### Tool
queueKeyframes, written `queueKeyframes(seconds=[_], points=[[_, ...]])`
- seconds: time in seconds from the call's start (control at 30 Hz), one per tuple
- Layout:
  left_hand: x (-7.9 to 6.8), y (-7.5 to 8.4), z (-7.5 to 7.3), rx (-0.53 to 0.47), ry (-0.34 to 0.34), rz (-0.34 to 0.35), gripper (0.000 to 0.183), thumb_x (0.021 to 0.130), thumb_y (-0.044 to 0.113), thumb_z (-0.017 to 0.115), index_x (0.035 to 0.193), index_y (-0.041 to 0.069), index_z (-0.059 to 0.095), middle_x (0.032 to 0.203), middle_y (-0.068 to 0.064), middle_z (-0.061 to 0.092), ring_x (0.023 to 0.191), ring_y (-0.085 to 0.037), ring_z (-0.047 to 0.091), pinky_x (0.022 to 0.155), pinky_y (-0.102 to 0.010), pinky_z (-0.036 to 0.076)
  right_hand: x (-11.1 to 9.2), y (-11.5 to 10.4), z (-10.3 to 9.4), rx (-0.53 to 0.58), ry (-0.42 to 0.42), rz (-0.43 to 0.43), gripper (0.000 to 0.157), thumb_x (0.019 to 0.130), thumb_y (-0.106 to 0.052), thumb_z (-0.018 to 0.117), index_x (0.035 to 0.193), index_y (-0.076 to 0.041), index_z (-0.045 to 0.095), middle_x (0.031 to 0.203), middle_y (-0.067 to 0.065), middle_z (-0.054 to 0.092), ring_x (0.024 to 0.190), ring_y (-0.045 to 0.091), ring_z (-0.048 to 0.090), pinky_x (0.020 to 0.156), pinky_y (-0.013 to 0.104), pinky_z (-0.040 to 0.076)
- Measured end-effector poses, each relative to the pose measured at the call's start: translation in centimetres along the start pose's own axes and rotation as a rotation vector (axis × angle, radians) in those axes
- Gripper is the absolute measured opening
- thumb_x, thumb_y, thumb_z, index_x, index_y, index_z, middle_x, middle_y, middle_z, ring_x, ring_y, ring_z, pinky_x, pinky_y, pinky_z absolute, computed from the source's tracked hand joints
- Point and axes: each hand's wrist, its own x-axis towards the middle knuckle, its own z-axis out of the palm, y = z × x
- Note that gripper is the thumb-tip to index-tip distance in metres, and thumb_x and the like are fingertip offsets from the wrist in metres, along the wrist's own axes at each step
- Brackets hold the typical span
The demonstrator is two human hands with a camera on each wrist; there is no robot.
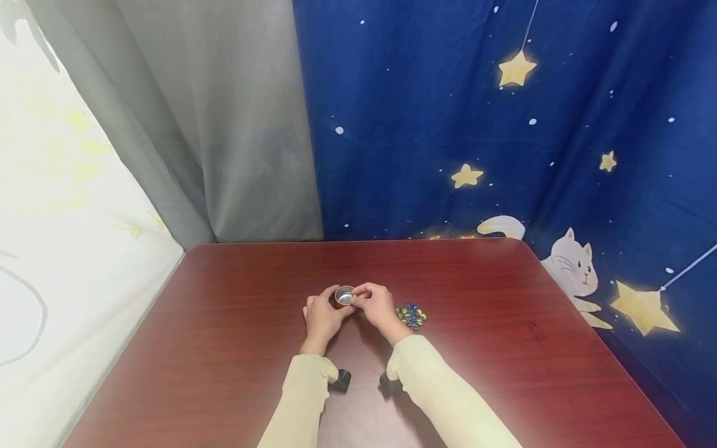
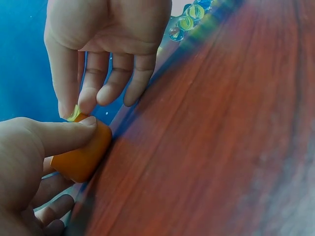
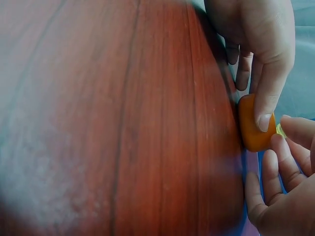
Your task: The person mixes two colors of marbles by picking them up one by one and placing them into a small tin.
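My left hand [image 1: 323,317] grips a small round tin, orange outside and silvery inside [image 1: 344,295], with the thumb lying along its near side. The tin stands upright on the table, its open top facing up. At the rim, my right hand [image 1: 374,303] pinches a clear marble with yellow in it [image 2: 74,114] between thumb and forefinger. Its other fingers hang loosely beside the tin in the left wrist view. From the right wrist view, the orange wall of the tin [image 3: 251,130] hides what lies inside.
A cluster of blue and yellow-green glass marbles [image 1: 411,316] lies on the table just right of my right wrist. The reddish-brown wooden table [image 1: 224,361] reaches back to a grey curtain [image 1: 257,155] and a blue star-patterned curtain [image 1: 403,155].
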Motion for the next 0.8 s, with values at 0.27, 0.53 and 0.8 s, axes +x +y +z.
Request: queueKeyframes(seconds=[0.27,0.53,0.8], points=[[-0.3,0.1,0.1,-0.012,0.01,0.005,0.063,0.067,0.033,0.089,0.12,0.008,0.068,0.105,-0.012,0.071,0.098,-0.034,0.051,0.082,-0.049,0.032,0.0,0.1,-0.1,-0.021,-0.025,-0.016,0.011,0.078,-0.007,0.079,0.088,-0.008,0.074,0.068,-0.003,0.066,0.064,0.008,0.059,0.061,0.027,0.048],[-0.5,0.2,0.1,-0.009,0.014,0.004,0.062,0.067,0.033,0.089,0.12,0.009,0.068,0.103,-0.011,0.071,0.098,-0.034,0.051,0.082,-0.048,0.032,-0.1,0.0,-0.5,-0.064,-0.061,-0.025,0.008,0.08,-0.006,0.077,0.087,-0.007,0.075,0.071,-0.002,0.068,0.067,0.01,0.062,0.065,0.028,0.049],[-0.6,0.3,-0.1,-0.002,0.025,0.009,0.064,0.066,0.035,0.089,0.121,0.009,0.068,0.107,-0.012,0.07,0.098,-0.034,0.051,0.083,-0.05,0.032,-0.6,-0.3,-1.1,-0.097,-0.135,-0.07,0.009,0.08,-0.008,0.078,0.088,-0.007,0.074,0.073,-0.003,0.068,0.068,0.009,0.061,0.065,0.027,0.048]])
